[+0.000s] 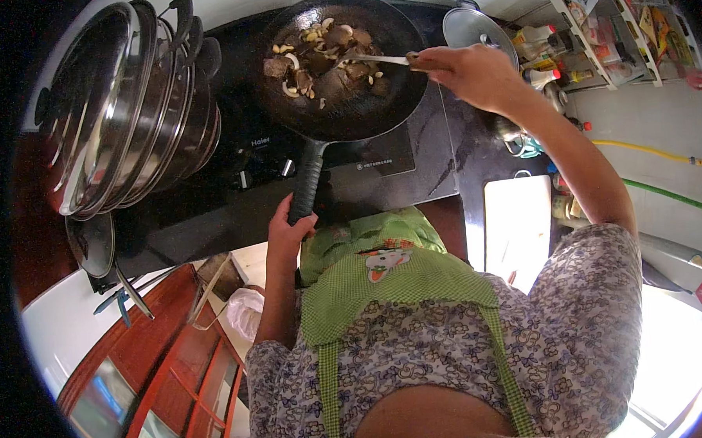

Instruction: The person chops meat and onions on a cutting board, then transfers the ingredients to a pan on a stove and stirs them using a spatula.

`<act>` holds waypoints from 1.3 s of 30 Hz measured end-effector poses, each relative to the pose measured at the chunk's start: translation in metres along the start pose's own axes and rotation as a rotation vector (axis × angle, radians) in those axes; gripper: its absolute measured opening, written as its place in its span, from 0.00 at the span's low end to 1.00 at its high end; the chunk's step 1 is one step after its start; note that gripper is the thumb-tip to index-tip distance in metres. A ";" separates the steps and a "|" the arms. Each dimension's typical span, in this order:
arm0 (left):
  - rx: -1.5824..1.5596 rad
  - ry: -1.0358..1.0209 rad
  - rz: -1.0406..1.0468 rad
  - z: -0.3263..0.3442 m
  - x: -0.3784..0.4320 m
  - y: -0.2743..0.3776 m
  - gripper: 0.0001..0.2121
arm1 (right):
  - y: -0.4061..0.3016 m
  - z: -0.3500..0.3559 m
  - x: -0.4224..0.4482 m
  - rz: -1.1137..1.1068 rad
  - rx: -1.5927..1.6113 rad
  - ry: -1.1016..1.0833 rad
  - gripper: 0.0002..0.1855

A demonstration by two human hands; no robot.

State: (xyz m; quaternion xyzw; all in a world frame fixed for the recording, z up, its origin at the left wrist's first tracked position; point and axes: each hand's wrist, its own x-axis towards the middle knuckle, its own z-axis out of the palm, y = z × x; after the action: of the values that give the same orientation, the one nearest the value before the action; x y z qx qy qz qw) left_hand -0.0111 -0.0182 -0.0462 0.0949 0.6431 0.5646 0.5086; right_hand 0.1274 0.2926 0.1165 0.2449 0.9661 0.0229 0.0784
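A dark wok [346,116] sits on the black cooktop [208,166] in front of me. Inside it lie brown slices, perhaps meat [354,81], with pale garlic cloves and onion-like pieces [319,32] among them. My left hand [289,224] is wrapped around the end of the wok's black ridged handle [309,174]. From the right, my right hand [474,75] reaches over the wok's rim, closed on the handle of a metal spatula or spoon [379,58]. The tool's head is in the food, partly hidden by it.
Stacked steamer pots with glass lids [129,111] rise at the left, beside a skillet [93,242]. On the right are a pot lid [472,29], several condiment bottles [541,77], a white cutting board [519,229] and wall racks [584,41]. A red wooden cabinet [169,368] stands lower left.
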 end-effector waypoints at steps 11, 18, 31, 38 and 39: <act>0.037 0.048 0.008 -0.001 -0.003 0.003 0.27 | 0.029 0.024 0.063 -0.570 -0.271 0.435 0.25; 0.035 0.073 -0.003 0.001 -0.004 0.002 0.28 | 0.032 0.034 0.042 -0.071 -0.189 0.120 0.22; -0.009 0.093 0.016 0.000 -0.001 -0.011 0.28 | 0.048 -0.076 -0.011 -0.163 0.114 -0.338 0.14; -0.025 0.132 0.041 0.003 -0.001 -0.010 0.29 | 0.029 0.011 0.009 -0.011 0.171 0.051 0.13; -0.003 0.146 0.041 0.003 -0.001 -0.010 0.29 | 0.035 0.012 0.011 -0.019 0.325 0.068 0.14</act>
State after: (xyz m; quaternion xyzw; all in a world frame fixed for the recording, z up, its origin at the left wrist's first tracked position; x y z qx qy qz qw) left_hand -0.0037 -0.0203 -0.0529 0.0658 0.6755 0.5814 0.4488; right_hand 0.1366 0.3291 0.1059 0.2442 0.9615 -0.1263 0.0051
